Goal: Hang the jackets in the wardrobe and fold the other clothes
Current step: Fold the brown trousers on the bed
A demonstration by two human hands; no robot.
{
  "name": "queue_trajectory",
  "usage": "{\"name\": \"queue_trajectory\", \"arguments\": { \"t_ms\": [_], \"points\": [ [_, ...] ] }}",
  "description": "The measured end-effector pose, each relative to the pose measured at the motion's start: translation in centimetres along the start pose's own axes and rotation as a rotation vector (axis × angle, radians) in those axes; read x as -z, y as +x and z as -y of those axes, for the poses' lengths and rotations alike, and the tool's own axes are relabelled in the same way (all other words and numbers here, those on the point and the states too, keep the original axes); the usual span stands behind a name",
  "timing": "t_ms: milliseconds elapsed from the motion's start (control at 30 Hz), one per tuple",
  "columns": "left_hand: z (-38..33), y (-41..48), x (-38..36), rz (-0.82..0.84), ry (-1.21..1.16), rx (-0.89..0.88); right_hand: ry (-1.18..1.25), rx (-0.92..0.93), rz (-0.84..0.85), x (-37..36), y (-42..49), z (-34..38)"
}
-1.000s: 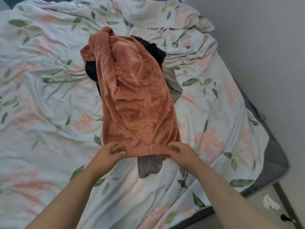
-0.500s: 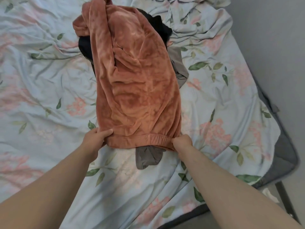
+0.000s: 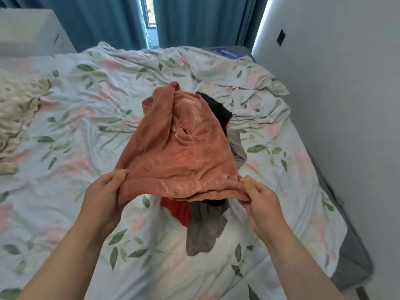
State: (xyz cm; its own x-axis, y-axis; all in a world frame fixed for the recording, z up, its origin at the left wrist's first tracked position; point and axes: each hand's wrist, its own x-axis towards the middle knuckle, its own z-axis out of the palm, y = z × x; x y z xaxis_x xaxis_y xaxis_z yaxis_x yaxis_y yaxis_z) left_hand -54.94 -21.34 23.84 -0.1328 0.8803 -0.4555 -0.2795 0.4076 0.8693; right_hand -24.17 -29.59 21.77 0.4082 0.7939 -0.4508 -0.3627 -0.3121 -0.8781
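Evidently gripping the rust-orange velour garment (image 3: 179,148) by its elasticated band, one end in each hand, so as to pull that edge straight and read the shape before folding. With the left hand (image 3: 104,191), curling the fingers under the band's left end and pressing the thumb on top; with the right hand (image 3: 262,200), pinching the right end between thumb and bent fingers. Holding nothing else in either. Raised at the near edge only, with the far part draped over the heap of clothes in the middle of the floral bedsheet (image 3: 86,100) and bunched up at the top end. Beneath it, showing a black garment (image 3: 218,109) at the far right, a grey garment (image 3: 205,226) trailing toward the near side, and a patch of red cloth (image 3: 179,210) just beside the grey, under the lifted band. Probably an early step: looks a soft piece with no front opening in view, so likelier meant for folding than for the wardrobe, though hard to say whether trousers or a top. Calls next for lifting clear of the heap and laying flat on a bare stretch of sheet. Risks dragging the grey piece along, lying as it does right against the underside. Beyond the bed, blue curtains (image 3: 194,18); at the left edge, a crumpled cream cloth (image 3: 15,109).
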Motion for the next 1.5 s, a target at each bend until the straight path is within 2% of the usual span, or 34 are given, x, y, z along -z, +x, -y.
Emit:
{"name": "queue_trajectory", "arguments": {
  "t_ms": [100,133,200,267,400,533,633,733,900,1067,1267,1500],
  "points": [
    [-5.8,-2.6,1.2,0.183,-0.231,-0.076,0.244,0.093,0.218,-2.3,-2.5,6.8],
    [-8.2,-3.6,1.5,0.231,-0.22,-0.121,0.265,0.139,0.281,-3.3,-3.3,9.0],
    [-12.0,-5.2,1.4,0.243,-0.015,-0.231,0.232,0.231,0.316,-5.4,-4.6,12.6],
    [-16.4,-7.2,0.7,0.181,0.151,-0.371,0.169,0.319,0.274,-7.9,-5.9,16.5],
    [-24.2,-10.8,0.4,-0.035,0.174,-0.553,0.053,0.47,0.199,-12.4,-8.7,24.7],
    [-31.7,-13.7,1.7,-0.239,0.332,-0.769,-0.192,0.697,0.212,-15.4,-12.1,31.8],
    [-36.8,-16.4,2.8,-0.284,0.413,-0.918,-0.257,0.826,0.197,-17.1,-15.0,36.4],
    [-40.5,-19.2,3.3,-0.243,0.351,-0.98,-0.225,0.919,0.232,-18.4,-17.6,40.2],
    [-45.4,-23.6,4.1,-0.397,0.323,-1.141,-0.182,1.06,0.31,-20.6,-21.8,45.5],
    [-50.4,-29.7,5.0,-0.498,0.328,-1.251,-0.154,1.153,0.365,-22.9,-26.1,50.1],
    [-54.1,-36.3,7.7,-0.408,0.459,-1.263,-0.174,1.091,0.518,-25.0,-30.2,53.9],
    [-54.8,-40.9,10.2,-0.442,0.335,-1.306,-0.161,1.109,0.742,-26.1,-33.8,53.7]
  ]
}}
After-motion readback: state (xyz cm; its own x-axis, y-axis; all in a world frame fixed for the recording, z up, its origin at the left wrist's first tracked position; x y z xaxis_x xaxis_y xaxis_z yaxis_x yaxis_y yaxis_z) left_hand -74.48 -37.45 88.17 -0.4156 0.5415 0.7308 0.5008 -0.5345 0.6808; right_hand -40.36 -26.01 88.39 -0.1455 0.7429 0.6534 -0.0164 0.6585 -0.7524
